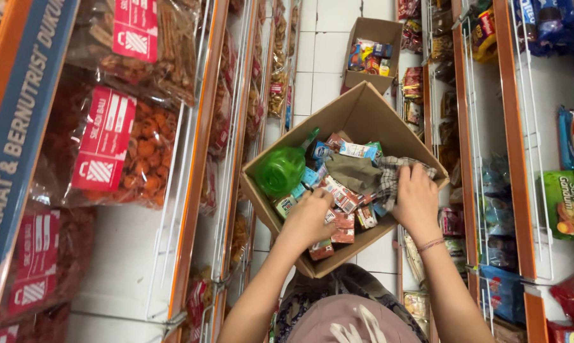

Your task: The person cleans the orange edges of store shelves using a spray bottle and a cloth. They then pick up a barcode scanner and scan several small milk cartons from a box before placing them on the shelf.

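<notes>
You had both bare arms stretched forward and down. Your left hand (307,217) curled palm-down, fingers (323,198) bent inward as if gripping. Your right hand (416,198) lay flatter, fingers spread, a thin band around its wrist.

Cardboard box (363,117): matt brown, lower centre. Green dome lid (279,170): glossy translucent plastic. Checked cloth (388,174): soft woven fabric. Small cartons (341,194): printed paper, slight sheen. Snack bags (134,146), left: clear glossy plastic film. Shelf rails (198,159): white wire metal, orange painted edge. Floor tiles (322,57): smooth white.
</notes>
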